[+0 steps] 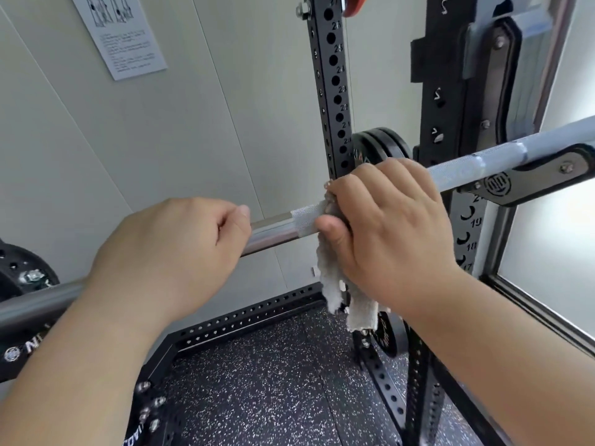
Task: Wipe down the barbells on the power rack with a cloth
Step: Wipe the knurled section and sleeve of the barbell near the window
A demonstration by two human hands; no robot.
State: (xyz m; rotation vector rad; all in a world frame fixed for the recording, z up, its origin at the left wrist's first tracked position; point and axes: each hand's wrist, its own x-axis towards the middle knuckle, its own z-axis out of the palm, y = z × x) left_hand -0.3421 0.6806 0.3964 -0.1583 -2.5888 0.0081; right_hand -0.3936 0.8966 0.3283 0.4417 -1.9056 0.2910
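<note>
Now the left hand (167,252) grips the barbell (277,225) to steady it, while the right hand (386,233) clamps the cloth (335,284) around the knurling to scrub.

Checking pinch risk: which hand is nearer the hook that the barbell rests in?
Right. The right hand grips the barbell through the cloth near the hook; the left hand grips it farther left.

Barbell (277,224): steel, lying across power rack (335,91) on J-hook (547,175). L hand (167,252) grips smooth section. R hand (386,226) grips grey cloth (335,281) wrapped round knurled section; cloth ends hang below. Floor (257,381): speckled rubber.
</note>
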